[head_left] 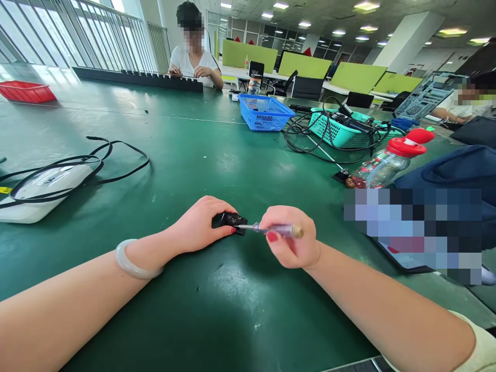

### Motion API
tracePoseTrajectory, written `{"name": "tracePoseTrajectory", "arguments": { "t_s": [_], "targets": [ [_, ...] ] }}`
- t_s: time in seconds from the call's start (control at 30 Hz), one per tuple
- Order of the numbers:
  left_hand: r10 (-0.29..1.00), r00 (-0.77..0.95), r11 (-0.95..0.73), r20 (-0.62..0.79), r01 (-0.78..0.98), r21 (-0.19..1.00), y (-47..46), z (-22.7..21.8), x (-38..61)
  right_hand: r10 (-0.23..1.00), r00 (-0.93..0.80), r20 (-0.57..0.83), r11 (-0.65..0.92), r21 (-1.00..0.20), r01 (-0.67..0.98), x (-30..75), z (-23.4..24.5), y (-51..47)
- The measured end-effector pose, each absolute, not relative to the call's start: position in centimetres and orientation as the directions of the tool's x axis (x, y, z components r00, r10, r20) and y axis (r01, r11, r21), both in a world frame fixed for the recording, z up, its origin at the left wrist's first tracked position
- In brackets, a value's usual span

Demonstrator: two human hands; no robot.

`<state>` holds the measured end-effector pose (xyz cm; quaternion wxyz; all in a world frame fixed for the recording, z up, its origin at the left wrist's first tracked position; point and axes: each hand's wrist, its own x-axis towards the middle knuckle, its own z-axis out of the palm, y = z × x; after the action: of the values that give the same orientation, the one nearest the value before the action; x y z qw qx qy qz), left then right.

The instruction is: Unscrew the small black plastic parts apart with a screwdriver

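Green tabletop [217, 325] is spreading beneath the left hand [205, 222] and right hand [296, 249]. The right hand's fingers are clenching a translucent purplish screwdriver [284, 229], its long axis running three to nine o'clock, its tip pointing to nine. There, the left hand's fingers are grasping a glossy black part [234, 219], its pale marks too small to read.

The tabletop [232, 315] is dark green; the small part [234, 219] is black. The screwdriver [284, 230] shows a pale purple handle, brassy end. The bracelet [134, 262] is milky white, the tray [29, 93] red. The centre basket [267, 122] is blue, the cable basket [326, 130] turquoise. Partitions [298, 66] are lime green.
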<state>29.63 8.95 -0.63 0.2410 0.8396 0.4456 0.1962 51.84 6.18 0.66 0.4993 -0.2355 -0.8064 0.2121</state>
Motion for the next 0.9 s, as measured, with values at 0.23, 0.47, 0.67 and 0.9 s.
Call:
{"name": "tracePoseTrajectory", "arguments": {
  "t_s": [0.23,0.47,0.67,0.9],
  "targets": [
    [0.854,0.507,-0.473,0.118,0.661,0.582,9.0,-0.9,29.7,0.063,-0.667,0.742,0.983,0.069,0.170,51.6,1.4,6.4],
    [0.851,0.509,-0.483,0.134,0.656,0.579,8.9,-1.0,29.7,-0.033,-0.757,0.653,0.954,0.247,0.172,51.3,2.0,5.7],
    [0.857,0.500,-0.473,0.123,0.668,0.574,8.9,-1.0,29.7,-0.062,-0.815,0.576,0.933,0.323,0.157,50.5,1.7,4.9],
    [0.879,0.464,-0.435,0.108,0.689,0.579,8.9,-0.9,29.7,-0.004,-0.913,0.408,0.950,0.286,0.123,50.0,0.8,4.7]
  ]
}}
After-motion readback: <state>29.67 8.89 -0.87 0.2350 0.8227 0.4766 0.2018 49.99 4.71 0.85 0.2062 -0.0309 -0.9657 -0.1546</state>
